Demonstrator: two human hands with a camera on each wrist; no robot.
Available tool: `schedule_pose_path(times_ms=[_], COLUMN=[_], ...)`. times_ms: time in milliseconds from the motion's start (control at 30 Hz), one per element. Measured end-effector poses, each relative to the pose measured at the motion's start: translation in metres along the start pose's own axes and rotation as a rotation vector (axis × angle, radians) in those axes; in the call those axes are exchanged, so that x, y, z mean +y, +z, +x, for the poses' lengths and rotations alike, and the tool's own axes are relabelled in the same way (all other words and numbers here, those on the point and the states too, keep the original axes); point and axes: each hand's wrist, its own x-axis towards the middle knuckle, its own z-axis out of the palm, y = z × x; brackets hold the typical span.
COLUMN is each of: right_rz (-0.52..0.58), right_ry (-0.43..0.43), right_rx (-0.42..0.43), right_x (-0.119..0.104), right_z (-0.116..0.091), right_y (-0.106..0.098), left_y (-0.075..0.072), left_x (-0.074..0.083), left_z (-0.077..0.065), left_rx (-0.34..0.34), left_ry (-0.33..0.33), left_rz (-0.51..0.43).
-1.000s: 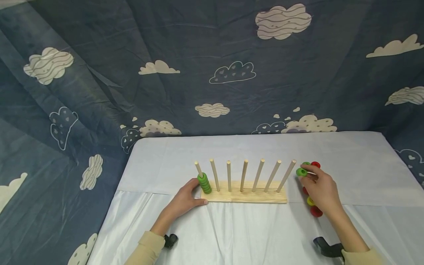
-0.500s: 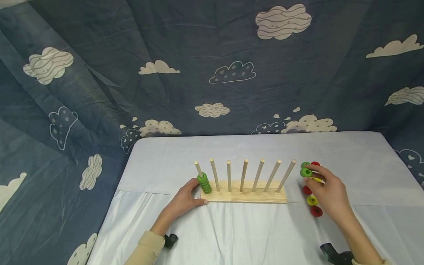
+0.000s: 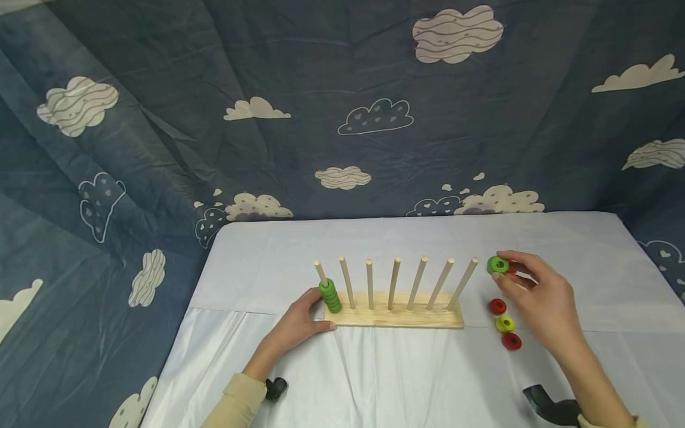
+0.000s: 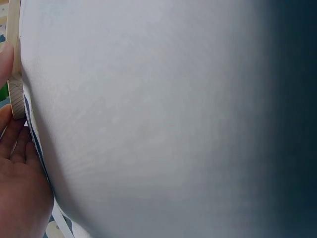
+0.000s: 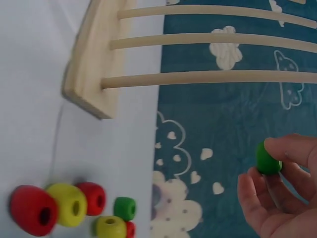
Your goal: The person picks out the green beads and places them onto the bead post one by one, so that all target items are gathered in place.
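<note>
My left hand (image 3: 301, 324) grips the left end of a wooden peg stand (image 3: 396, 319), thumb at the front and fingers at the end. Several green beads (image 3: 330, 296) are stacked on the stand's leftmost peg; the other pegs are bare. Off the stand's right end, my right hand (image 3: 546, 297) pinches a green bead (image 5: 268, 159) between thumb and fingers, its hole facing the head camera. In the right wrist view that bead hangs above the table, apart from another green bead (image 5: 125, 208) lying on the cloth.
On the white tablecloth (image 3: 407, 380), right of the stand, lie a red bead (image 3: 497, 307), a yellow bead (image 3: 505, 324) and another red bead (image 3: 511, 341). The right wrist view adds a second yellow bead (image 5: 111, 227) beside a partly hidden red one. A dark cloud-print curtain (image 3: 342, 71) hangs behind.
My right hand has moved toward the far side and slightly right, carrying the green bead, which now overlaps the green bead on the table. My left hand and the stand have stayed still.
</note>
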Motion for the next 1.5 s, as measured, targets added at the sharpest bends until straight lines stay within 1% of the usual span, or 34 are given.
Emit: schedule_pose_path(times_ms=[133,533,833,967,1133,1300,1500], right_rz=[0.007,0.080,0.180,0.218,0.237,0.248,0.275], right_ry=[-0.014,-0.132,-0.244,-0.274,-0.317,-0.399,-0.495], right_rx=[0.022,0.086,0.135,0.128,0.119,0.093,0.053], right_x=[-0.010,-0.041,-0.070,-0.081,-0.092,-0.104,-0.126], right_z=[0.003,0.010,0.012,0.012,0.013,0.015,0.014], right_y=[-0.005,-0.019,-0.020,-0.018,-0.016,-0.015,-0.012], left_y=[0.000,0.000,-0.002,-0.002,-0.001,-0.001,-0.001], left_x=[0.000,-0.001,0.002,0.002,0.002,0.002,0.002], left_z=[0.001,0.001,-0.001,-0.001,-0.001,-0.001,0.000], left_rx=[-0.005,-0.006,-0.006,-0.006,-0.009,-0.006,-0.006], left_ry=[-0.013,-0.008,0.001,0.014,-0.002,-0.009,-0.016], left_rz=[0.002,0.005,-0.002,-0.010,-0.010,-0.006,0.004])
